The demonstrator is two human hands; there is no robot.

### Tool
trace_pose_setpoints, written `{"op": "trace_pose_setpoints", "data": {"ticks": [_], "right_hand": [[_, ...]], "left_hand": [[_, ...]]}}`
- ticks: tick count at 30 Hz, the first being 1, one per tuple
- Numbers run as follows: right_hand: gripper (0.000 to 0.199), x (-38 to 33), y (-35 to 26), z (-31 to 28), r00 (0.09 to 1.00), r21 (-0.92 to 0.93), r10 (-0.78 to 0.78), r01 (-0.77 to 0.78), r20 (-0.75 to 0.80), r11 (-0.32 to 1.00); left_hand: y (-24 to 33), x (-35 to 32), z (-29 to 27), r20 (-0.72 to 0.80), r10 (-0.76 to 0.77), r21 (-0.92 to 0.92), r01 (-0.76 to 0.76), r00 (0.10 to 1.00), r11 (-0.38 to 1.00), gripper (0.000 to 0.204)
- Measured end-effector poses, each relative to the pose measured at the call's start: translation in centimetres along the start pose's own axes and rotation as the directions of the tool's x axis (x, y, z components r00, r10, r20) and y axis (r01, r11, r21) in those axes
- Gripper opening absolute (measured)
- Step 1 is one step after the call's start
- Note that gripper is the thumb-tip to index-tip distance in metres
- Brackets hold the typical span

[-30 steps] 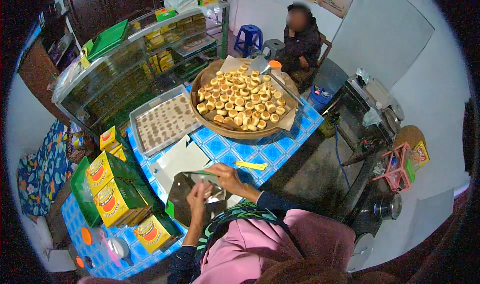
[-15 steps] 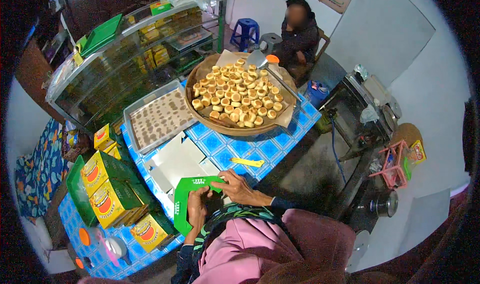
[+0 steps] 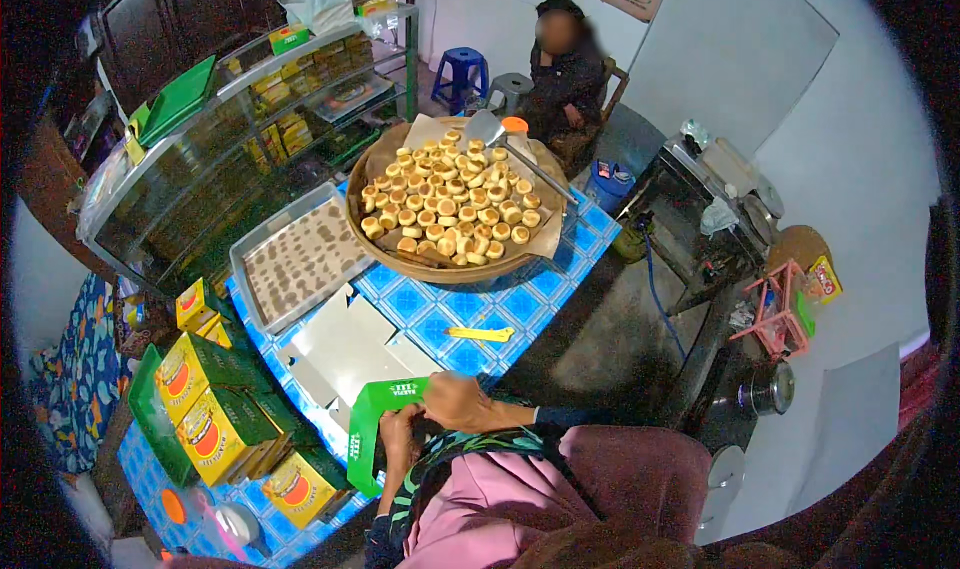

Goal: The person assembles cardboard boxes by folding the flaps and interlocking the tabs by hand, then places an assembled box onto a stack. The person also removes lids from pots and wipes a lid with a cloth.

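Close to my body, a partly folded green carton (image 3: 362, 424) with white print is bent into an angle. My left hand (image 3: 398, 437) is closed on its inner side, the fingers partly hidden by the cardboard. At the carton's right end my right hand (image 3: 455, 401) grips the edge, slightly blurred. Just beyond lie flat pale carton sheets (image 3: 350, 341) on the blue checked tablecloth (image 3: 400, 304). A slim yellow object (image 3: 480, 334) rests to their right. Stacked yellow-and-green boxes (image 3: 215, 434) stand on the left.
A round woven tray (image 3: 450, 273) of small browned pastries (image 3: 440, 204) sits farther back, a metal spatula (image 3: 486, 129) across it. Left of it is a rectangular tray (image 3: 262, 311). A glass display case (image 3: 235, 149) stands behind. A person (image 3: 565, 84) sits at the back.
My view has shifted, so the table and trays sit farther left in the picture. My right hand has turned over the carton's right end. Both hands stay on the carton.
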State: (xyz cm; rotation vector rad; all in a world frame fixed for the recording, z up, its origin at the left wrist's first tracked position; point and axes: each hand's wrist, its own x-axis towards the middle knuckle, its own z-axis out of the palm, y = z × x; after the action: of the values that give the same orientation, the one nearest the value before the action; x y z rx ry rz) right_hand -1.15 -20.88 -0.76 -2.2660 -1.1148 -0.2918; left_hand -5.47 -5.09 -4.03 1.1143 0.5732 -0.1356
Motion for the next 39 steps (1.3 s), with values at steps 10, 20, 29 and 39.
{"op": "trace_pose_setpoints", "data": {"ticks": [10,20,29,39], "right_hand": [[0.016,0.5,0.4,-0.3,0.992,-0.014,-0.130,0.130,-0.007,0.991],[0.017,0.3,0.4,0.9,0.992,-0.066,-0.118,0.115,-0.045,0.991],[0.017,0.6,0.4,-0.1,0.985,0.135,-0.086,0.107,-0.151,0.985],[0.018,1.6,0.6,-1.1,0.969,0.118,0.067,-0.039,-0.239,0.992]], "left_hand": [[0.7,-0.6,-0.1,0.042,-0.085,-0.174,0.091,0.995,0.980,0.005],[1.7,-1.3,0.7,0.027,0.035,0.220,-0.040,0.999,0.975,0.006],[3.5,-2.0,1.9,-0.086,0.150,0.020,-0.149,0.985,0.989,0.008],[2.6,-0.5,0.4,-0.005,0.081,0.191,-0.078,0.997,0.979,0.012]]}}
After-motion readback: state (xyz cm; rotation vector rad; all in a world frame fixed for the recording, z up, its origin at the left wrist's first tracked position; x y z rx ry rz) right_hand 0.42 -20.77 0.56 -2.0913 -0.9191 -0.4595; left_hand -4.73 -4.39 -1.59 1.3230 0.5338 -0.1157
